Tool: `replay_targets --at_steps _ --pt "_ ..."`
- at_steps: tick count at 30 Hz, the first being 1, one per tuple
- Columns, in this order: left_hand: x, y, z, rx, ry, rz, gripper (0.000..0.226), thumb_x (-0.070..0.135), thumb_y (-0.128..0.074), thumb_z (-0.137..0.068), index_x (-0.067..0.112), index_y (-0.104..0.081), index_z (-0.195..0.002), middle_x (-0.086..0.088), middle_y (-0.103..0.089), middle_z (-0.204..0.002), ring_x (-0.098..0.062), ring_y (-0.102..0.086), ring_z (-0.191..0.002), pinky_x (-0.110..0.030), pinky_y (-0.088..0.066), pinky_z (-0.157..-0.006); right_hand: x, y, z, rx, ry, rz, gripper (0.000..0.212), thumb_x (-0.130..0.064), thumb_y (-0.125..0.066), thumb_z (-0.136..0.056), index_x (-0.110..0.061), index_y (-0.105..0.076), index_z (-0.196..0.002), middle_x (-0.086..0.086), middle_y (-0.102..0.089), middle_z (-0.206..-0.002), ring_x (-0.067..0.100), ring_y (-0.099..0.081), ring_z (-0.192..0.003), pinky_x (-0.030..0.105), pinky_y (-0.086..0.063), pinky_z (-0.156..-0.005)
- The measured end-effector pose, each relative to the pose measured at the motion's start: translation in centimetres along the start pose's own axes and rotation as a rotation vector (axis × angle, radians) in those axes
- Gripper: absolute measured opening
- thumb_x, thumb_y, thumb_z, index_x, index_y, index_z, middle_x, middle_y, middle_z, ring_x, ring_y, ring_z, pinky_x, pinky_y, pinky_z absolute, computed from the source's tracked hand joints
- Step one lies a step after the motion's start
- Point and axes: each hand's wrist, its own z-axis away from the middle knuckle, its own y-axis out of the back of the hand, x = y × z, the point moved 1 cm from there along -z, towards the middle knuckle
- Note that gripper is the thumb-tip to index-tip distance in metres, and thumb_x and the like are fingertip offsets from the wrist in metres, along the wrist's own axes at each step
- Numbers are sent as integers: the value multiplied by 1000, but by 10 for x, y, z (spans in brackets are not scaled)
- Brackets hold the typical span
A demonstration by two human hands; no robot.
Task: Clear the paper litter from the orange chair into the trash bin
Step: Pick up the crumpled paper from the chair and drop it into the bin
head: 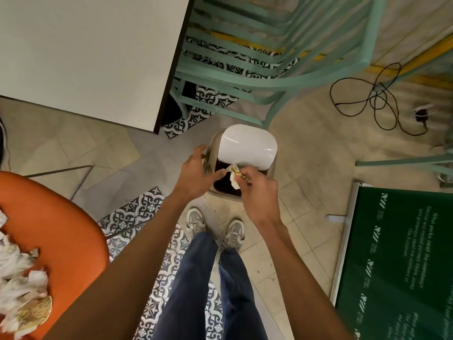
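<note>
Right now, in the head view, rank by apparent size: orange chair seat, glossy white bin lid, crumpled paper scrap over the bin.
1. Orange chair seat, nearer the camera.
2. White bin lid.
3. Paper scrap.

A head-worn wide-angle camera looks steeply down, close above the trash bin (247, 146).

Over the open trash bin (223, 193), whose white lid (247, 146) is tipped up, the right hand (259, 192) pinches a crumpled paper scrap (234, 176) while the left hand (196, 170) spreads its fingers beside the rim, and more paper litter (19, 278) lies on the orange chair (61, 217) at lower left.
</note>
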Motion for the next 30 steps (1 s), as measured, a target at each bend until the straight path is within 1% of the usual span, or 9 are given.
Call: replay_targets --at_steps 2,4,6,8,13,17,21,24,30 --pt "-5 0 -7 -35 30 46 90 38 -86 -86 21 -37 -159 -6 -63 -144 -24 -62 -127 -38 -51 -108 -1 -10 -2 3 13 110 18 -26 -71 -103 -16 -74 -118 3 -79 -106 21 -76 -96 36 -63 -89" --pt "-13 0 -12 -42 25 43 81 39 -86 -85 23 -47 -154 -1 -69 -134 -17 -66 -119 -31 -56 -99 0 -21 -4 3 -4 177 17 -26 -68 -105 -15 -75 -116 5 -79 -106 23 -76 -97 37 -63 -89" --pt "-18 2 -14 -47 7 28 76 41 -87 -83 26 -53 -150 3 -70 -127 -12 -66 -113 -15 -51 -81 1 -34 -6 -10 -19 235 16 -25 -67 -106 -14 -77 -114 7 -79 -103 25 -77 -95 38 -64 -85" --pt "-20 2 -15 -42 1 27 76 44 -88 -81 27 -55 -147 5 -70 -124 -10 -66 -110 -8 -44 -73 0 -46 -10 -46 -54 288 17 -23 -65 -106 -14 -78 -112 9 -80 -102 28 -77 -94 39 -63 -82" --pt "-26 0 -14 -26 -19 33 75 47 -89 -80 27 -57 -145 2 -72 -126 -14 -68 -112 -21 -51 -85 -3 -63 -17 -165 -150 329 22 -22 -61 -107 -14 -71 -126 13 -74 -120 33 -73 -107 42 -60 -86" --pt "-26 -1 -11 -15 -27 31 74 47 -88 -80 26 -57 -145 2 -72 -126 -15 -68 -112 -27 -54 -92 -9 -54 -6 -98 -84 294 28 -28 -66 -105 -20 -67 -131 5 -73 -126 28 -72 -112 41 -61 -87" --pt "-28 2 8 14 -62 50 60 33 -87 -86 22 -61 -139 1 -72 -125 -17 -70 -111 -36 -58 -101 -17 -42 14 -34 -33 315 30 -31 -67 -104 -24 -66 -133 1 -74 -124 24 -73 -112 40 -63 -89" --pt "-34 9 32 72 -115 47 44 26 -83 -90 20 -66 -130 3 -74 -117 -14 -70 -107 -34 -58 -100 -24 -32 27 -10 -25 330 32 -30 -67 -104 -24 -66 -135 3 -74 -126 27 -73 -112 40 -62 -88" --pt "-61 35 88 137 -79 75 32 22 -75 -97 23 -66 -127 6 -73 -106 -7 -70 -101 -27 -58 -93 -41 -26 45 5 -7 306 27 -33 -63 -105 -27 -66 -131 0 -75 -125 25 -73 -109 40 -61 -87"
